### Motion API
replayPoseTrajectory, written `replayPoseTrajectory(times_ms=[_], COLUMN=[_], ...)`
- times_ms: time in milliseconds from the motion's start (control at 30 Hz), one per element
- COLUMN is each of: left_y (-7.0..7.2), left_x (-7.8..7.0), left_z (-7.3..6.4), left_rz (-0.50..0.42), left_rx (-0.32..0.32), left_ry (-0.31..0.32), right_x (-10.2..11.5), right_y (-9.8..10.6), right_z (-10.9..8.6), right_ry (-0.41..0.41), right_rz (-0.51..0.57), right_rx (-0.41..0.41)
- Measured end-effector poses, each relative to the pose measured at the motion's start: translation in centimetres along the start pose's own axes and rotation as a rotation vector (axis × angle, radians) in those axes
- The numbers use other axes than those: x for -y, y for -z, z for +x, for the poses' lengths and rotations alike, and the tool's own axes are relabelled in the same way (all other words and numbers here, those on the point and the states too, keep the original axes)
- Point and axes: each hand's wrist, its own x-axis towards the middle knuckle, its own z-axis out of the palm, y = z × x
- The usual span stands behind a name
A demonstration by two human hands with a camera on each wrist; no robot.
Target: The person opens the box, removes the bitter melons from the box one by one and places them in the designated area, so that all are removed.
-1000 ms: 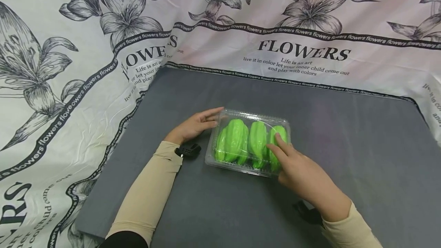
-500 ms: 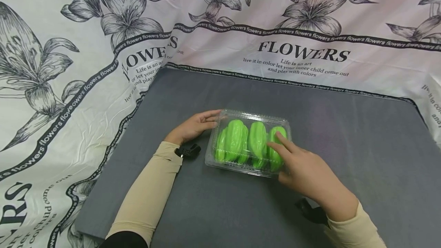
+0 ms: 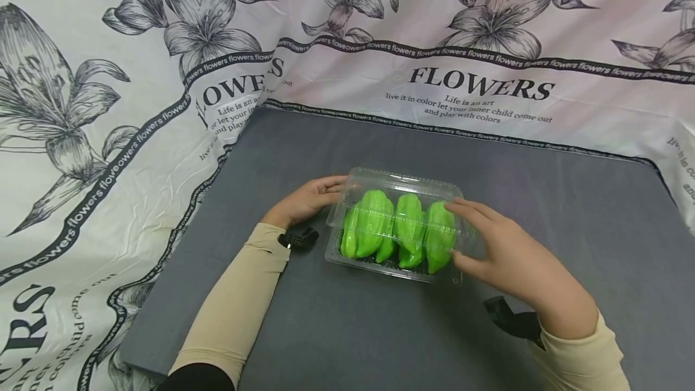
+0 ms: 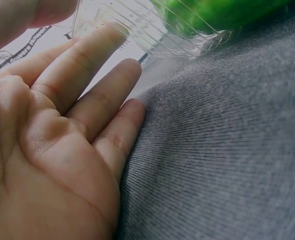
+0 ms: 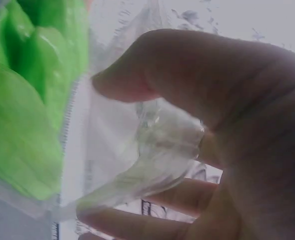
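Note:
A clear plastic clamshell box [image 3: 358, 265] sits mid-table with several glossy, bright green ribbed pieces [image 3: 373, 222] inside, shaped like star fruit. Its hinged lid [image 3: 404, 183] is partly raised, the front edge lifted off the base. At the box's right side, my right hand [image 3: 510, 252] holds the lid between thumb and fingers; the right wrist view shows the clear plastic between the thumb [image 5: 132, 75] and the fingers [image 5: 137, 220]. My left hand [image 3: 306, 201] touches the left side of the box with nearly straight fingers [image 4: 100, 105]. The lid's left corner covers part of those fingertips.
The box stands on a grey cloth-covered table [image 3: 353, 330]. White fabric [image 3: 336, 77] printed with flowers and lettering hangs along the back and left edges. Black wrist devices are on the left wrist [image 3: 298, 238] and right wrist [image 3: 513, 318].
My right hand has moved right, from over the lid's front right corner to the box's right side, and the lid has come up from the base. My left hand has stayed in place.

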Motion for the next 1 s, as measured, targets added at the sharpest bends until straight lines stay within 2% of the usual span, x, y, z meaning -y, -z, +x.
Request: replayPoseTrajectory(times_ms=[100,233,333,433,567,667,1000], left_y=[-0.1,0.0,0.2,0.2,0.1,0.1,0.0], left_x=[0.0,0.0,-0.1,-0.1,0.1,0.1,0.0], left_z=[0.2,0.3,0.2,0.2,0.3,0.3,0.2], left_rz=[-0.025,0.026,0.070,0.055,0.003,-0.014,-0.022], left_rx=[0.005,-0.020,-0.042,-0.018,0.028,0.023,0.014], left_ry=[0.004,0.027,0.051,0.040,-0.005,-0.019,-0.007], right_x=[-0.6,-1.5,-2.0,-2.4,-3.1,-3.5,-4.4], right_y=[0.6,1.1,1.5,1.9,2.3,2.6,3.0], right_z=[0.2,0.6,1.0,1.5,2.4,3.2,4.8], right_ry=[0.030,0.046,0.030,0.008,-0.034,-0.069,-0.145], right_rz=[0.031,0.030,0.057,0.093,0.104,0.095,0.112], right_rx=[-0.039,-0.096,-0.112,-0.124,-0.143,-0.165,-0.240])
